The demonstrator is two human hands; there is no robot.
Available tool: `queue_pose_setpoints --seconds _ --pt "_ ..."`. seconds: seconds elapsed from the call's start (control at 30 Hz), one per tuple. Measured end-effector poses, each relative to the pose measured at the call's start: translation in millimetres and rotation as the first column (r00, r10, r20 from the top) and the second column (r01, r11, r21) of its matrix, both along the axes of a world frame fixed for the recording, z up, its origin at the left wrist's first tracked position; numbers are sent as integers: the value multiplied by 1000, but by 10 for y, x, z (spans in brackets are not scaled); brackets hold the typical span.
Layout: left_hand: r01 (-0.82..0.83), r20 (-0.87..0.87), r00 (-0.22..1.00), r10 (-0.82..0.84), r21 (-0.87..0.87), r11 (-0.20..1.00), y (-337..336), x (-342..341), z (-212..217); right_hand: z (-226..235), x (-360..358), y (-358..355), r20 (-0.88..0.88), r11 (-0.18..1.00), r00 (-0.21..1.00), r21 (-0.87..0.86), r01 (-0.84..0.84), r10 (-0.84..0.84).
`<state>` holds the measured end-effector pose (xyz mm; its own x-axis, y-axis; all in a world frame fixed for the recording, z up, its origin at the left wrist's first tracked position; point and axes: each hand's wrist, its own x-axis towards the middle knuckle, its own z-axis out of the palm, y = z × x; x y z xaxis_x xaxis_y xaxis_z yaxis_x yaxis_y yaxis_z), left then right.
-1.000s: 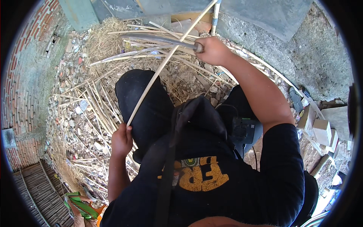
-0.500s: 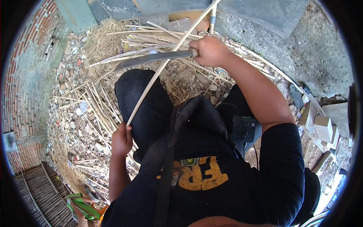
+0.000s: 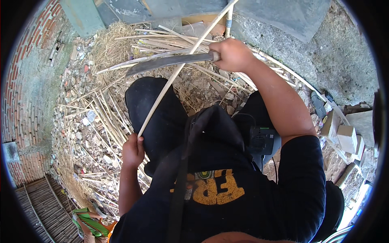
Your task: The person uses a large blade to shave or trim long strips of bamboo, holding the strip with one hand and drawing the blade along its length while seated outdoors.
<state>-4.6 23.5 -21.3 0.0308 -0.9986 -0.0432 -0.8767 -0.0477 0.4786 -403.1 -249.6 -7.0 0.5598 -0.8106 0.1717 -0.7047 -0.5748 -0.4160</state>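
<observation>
The fingers of the right hand (image 3: pixel 231 54) are curled tight around the handle of a long dark blade (image 3: pixel 168 62), which hides the handle almost wholly; only a short stub shows at the thumb side. The fingers of the left hand (image 3: pixel 133 150) are wrapped shut around the lower end of a pale cane (image 3: pixel 178 71), and the very tip of the cane is lost inside the fist. The right arm reaches far forward, bare and nearly straight, above the right knee; the left forearm is bent close to the body, the fist beside the left thigh. The blade lies almost level, pointing to the person's left, its edge crossing over the cane. The cane runs on a long slant from the left fist up and rightward, past the blade, and is cut off at the top rim. Beneath lies a litter of split canes (image 3: pixel 101 117) and rubble.
</observation>
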Motion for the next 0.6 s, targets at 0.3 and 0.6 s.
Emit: queue_pose_setpoints --seconds 0.3,0.6 --pt "0 15 1000 -1 31 1000 -27 43 66 123 204 -2 -55 973 991 188 131 -123" --pt "-28 197 980 31 -16 999 -56 -62 91 27 -161 -318 -6 923 948 227 310 -317"
